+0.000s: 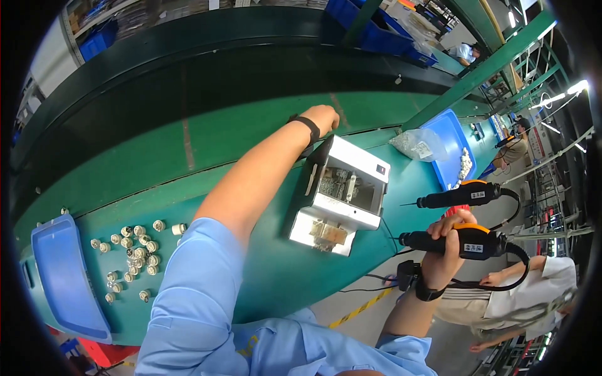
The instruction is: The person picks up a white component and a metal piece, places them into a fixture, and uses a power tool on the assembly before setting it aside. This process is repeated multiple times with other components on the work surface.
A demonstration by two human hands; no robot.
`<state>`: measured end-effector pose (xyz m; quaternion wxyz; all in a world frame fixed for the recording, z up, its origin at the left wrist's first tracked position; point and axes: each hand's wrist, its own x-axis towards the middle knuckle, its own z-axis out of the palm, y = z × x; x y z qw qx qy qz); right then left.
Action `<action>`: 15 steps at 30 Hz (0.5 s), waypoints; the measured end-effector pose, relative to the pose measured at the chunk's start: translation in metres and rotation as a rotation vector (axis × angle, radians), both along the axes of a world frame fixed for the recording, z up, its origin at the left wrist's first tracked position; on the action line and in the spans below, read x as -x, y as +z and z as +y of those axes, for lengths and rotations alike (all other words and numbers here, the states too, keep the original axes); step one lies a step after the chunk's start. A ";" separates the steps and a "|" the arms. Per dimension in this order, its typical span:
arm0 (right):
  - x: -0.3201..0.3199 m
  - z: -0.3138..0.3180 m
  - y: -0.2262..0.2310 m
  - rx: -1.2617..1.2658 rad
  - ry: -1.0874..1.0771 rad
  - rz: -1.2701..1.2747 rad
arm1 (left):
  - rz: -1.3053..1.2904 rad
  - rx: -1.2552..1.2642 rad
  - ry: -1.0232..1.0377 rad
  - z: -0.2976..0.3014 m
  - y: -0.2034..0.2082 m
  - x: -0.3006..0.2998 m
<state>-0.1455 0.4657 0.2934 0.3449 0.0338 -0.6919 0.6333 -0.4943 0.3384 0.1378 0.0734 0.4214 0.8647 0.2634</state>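
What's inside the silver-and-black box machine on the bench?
Through the opening in the machine, small grey metallic bits lie around a narrow pale bar. They're too small to identify; the housing hides whatever is lower down.

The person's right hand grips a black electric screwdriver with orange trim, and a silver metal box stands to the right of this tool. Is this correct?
Not quite: the head view shows the silver metal box to the left of the black electric screwdriver. The right hand does grip that tool.
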 end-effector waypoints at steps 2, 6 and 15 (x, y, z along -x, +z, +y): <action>0.001 0.000 -0.002 0.013 0.005 -0.013 | 0.032 -0.031 0.017 -0.003 0.005 -0.001; -0.001 0.002 -0.006 0.036 0.055 0.026 | 0.123 -0.178 0.101 -0.040 0.048 -0.020; -0.017 -0.039 -0.003 -0.018 0.136 -0.097 | -0.212 -0.388 0.258 -0.175 0.147 -0.169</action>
